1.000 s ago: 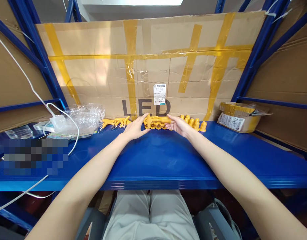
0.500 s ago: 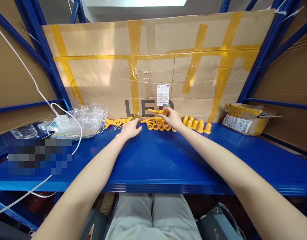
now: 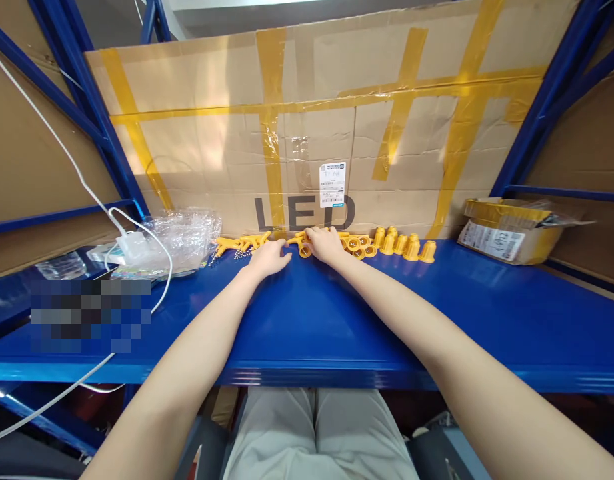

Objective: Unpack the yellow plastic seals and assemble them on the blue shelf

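My right hand [image 3: 325, 245] is down at the row of yellow plastic pieces with long stems and round cup ends [image 3: 354, 244], its fingers bent around one of them. The fingertips partly hide that piece. My left hand [image 3: 269, 259] rests on the shelf just left of it, thumb and fingers apart, with nothing visible in it. Beside its fingertips lie several thin yellow branching pieces [image 3: 229, 245] with what look like small metal coils at their ends. Right of the row stand several yellow bell-shaped caps [image 3: 411, 248].
The blue shelf [image 3: 327, 320] is backed by a taped cardboard sheet [image 3: 211, 153]. At left are clear bubble wrap [image 3: 187, 237], a white plug [image 3: 135, 247] with its cable, and a blurred dark item [image 3: 87, 313]. An opened cardboard box [image 3: 509, 233] stands at right.
My right hand has moved left and down onto the row, bringing the yellow stemmed piece it held above the row. My left hand stays close to the same spot. The view has shifted slightly.
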`<move>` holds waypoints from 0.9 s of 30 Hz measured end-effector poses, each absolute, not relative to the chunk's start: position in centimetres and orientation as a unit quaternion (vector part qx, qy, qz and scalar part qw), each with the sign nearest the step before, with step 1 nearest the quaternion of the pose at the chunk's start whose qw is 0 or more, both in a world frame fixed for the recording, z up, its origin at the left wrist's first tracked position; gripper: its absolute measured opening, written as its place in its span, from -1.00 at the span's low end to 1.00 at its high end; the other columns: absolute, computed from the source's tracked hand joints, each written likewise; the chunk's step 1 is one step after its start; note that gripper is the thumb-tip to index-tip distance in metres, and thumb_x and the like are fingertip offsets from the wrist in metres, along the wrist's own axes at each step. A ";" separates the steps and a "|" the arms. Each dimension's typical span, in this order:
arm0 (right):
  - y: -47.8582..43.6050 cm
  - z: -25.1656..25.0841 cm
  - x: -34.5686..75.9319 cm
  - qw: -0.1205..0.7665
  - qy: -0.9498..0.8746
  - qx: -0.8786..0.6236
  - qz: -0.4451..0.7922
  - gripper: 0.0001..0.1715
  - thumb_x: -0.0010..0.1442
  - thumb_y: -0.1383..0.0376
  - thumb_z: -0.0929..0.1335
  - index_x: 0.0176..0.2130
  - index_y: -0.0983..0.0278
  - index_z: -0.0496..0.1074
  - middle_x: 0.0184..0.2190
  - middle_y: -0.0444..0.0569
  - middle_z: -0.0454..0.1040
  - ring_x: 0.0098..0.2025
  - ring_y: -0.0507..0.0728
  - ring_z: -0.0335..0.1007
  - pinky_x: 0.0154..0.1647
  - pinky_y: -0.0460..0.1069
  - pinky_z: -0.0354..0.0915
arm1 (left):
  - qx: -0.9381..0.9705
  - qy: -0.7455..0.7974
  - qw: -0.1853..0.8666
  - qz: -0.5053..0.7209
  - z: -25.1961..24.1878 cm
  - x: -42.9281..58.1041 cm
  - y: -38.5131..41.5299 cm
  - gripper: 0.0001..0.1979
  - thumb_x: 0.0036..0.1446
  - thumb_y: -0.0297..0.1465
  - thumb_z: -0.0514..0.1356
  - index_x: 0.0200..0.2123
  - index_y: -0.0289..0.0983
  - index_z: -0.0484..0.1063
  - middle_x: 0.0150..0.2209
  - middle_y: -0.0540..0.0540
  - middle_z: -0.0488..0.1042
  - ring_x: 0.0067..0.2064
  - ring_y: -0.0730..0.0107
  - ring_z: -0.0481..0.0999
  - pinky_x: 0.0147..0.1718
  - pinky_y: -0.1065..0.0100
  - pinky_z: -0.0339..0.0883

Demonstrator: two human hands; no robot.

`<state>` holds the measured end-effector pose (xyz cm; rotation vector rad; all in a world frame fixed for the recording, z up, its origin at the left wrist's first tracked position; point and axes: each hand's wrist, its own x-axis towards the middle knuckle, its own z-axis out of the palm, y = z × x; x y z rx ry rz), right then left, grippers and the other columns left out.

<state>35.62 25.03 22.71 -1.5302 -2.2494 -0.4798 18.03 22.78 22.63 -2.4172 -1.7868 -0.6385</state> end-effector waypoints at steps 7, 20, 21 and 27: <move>24.3 23.3 37.0 0.229 -0.793 -0.559 -0.075 -0.51 0.35 0.15 0.19 0.18 0.29 0.28 0.21 0.20 0.31 0.22 0.35 0.18 0.15 0.31 0.07 | -0.789 -0.579 0.039 -0.201 22.6 18.2 22.7 -0.62 0.14 -0.21 0.09 -0.01 -0.20 0.42 -0.15 -0.08 0.57 -0.09 0.18 0.55 -0.08 0.21 0.36; 25.2 24.8 53.2 0.530 -0.390 -0.753 -0.010 -0.36 0.05 0.36 0.31 0.15 0.32 0.24 0.19 0.30 0.23 0.25 0.39 0.12 0.11 0.31 0.18 | -0.797 -0.575 0.034 -0.183 22.7 18.4 22.6 -0.64 0.15 -0.26 0.09 -0.01 -0.23 0.42 -0.22 -0.08 0.58 -0.16 0.19 0.55 -0.18 0.27 0.38; 24.9 24.4 54.2 0.537 -0.362 -0.762 -0.008 -0.36 0.04 0.37 0.31 0.14 0.31 0.24 0.18 0.30 0.25 0.24 0.39 0.13 0.11 0.31 0.19 | -0.797 -0.575 0.034 -0.181 22.7 18.4 22.6 -0.63 0.15 -0.25 0.08 -0.01 -0.23 0.42 -0.22 -0.08 0.58 -0.17 0.19 0.55 -0.18 0.27 0.39; 24.8 21.5 58.2 0.480 -0.355 -0.802 0.017 -0.47 -0.03 0.38 0.37 -0.01 0.34 0.37 -0.05 0.34 0.43 0.07 0.44 0.34 -0.02 0.30 0.31 | -0.799 -0.572 0.032 -0.180 22.5 18.4 22.7 -0.62 0.12 -0.25 0.09 -0.01 -0.23 0.43 -0.21 -0.08 0.59 -0.16 0.17 0.55 -0.17 0.27 0.40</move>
